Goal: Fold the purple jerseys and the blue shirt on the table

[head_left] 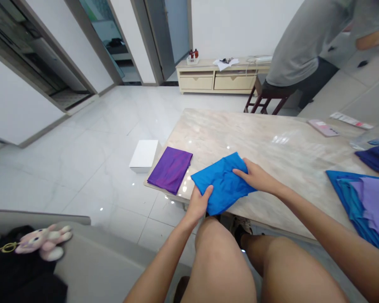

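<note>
A bright blue folded cloth is held between my two hands over the near edge of the marble-look table. My left hand pinches its lower left edge, thumb on top. At its right edge my right hand grips it the same way, the thumb pressing on the upper face. Small wrinkles run across the cloth's middle. Just left of it, a purple folded cloth lies flat at the table's left end, touched by neither hand.
Blue, teal and lilac cloths are piled on the right, near a navy cloth. A pink booklet lies behind them. A white box is beside the table's left end. Another person sits on a dark stool beyond.
</note>
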The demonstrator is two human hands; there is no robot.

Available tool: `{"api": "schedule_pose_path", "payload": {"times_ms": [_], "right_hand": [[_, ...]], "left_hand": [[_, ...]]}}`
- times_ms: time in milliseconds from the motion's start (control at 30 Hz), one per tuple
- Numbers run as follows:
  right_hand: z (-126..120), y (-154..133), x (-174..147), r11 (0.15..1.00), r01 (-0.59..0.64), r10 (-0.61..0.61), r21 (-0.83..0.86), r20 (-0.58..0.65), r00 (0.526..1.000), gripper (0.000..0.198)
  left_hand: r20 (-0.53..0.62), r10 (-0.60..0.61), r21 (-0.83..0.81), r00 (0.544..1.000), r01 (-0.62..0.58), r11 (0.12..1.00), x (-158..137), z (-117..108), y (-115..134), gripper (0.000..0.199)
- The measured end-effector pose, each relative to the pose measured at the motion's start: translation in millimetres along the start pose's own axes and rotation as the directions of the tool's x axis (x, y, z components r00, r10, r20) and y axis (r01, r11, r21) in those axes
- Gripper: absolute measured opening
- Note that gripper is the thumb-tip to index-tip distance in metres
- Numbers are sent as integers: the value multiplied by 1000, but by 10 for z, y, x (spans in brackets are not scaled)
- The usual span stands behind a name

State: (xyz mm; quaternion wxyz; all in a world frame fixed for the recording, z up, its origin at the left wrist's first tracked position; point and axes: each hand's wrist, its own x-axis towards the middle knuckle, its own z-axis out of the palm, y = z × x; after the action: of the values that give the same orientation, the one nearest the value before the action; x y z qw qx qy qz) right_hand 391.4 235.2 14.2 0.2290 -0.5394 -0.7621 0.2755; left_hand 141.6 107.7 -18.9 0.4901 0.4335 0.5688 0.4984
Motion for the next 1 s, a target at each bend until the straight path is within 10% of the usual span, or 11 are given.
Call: {"api": "schedule_pose_path", "payload": {"times_ms": [333, 533, 700, 833, 1000], "right_hand": [[1061, -1741, 1595, 927, 314, -270, -207, 215, 939, 44], [1240, -1591, 1647, 875, 327, -264, -358, 215, 940, 41], [426, -737, 1014, 852, 424, -372, -308, 214, 903, 41], [-373, -424, -95, 981, 129, -133, -147, -15, 991, 34], [-462, -572, -1794, 940, -165, 215, 300, -141, 967, 58]], "left_hand": [[-454, -42, 14, 890, 54, 998, 14, -1260, 192, 77], [-554, -144, 52, 820, 207, 977, -415, -1604, -113, 75], [-434, -197, 210, 879, 311, 927, -1432, -1409, -263, 54], [-271, -226, 211, 935, 287, 934, -1955, -1026, 76, 46], [-20, 234, 531, 972, -188, 826, -1977, -546, 662, 52]]}}
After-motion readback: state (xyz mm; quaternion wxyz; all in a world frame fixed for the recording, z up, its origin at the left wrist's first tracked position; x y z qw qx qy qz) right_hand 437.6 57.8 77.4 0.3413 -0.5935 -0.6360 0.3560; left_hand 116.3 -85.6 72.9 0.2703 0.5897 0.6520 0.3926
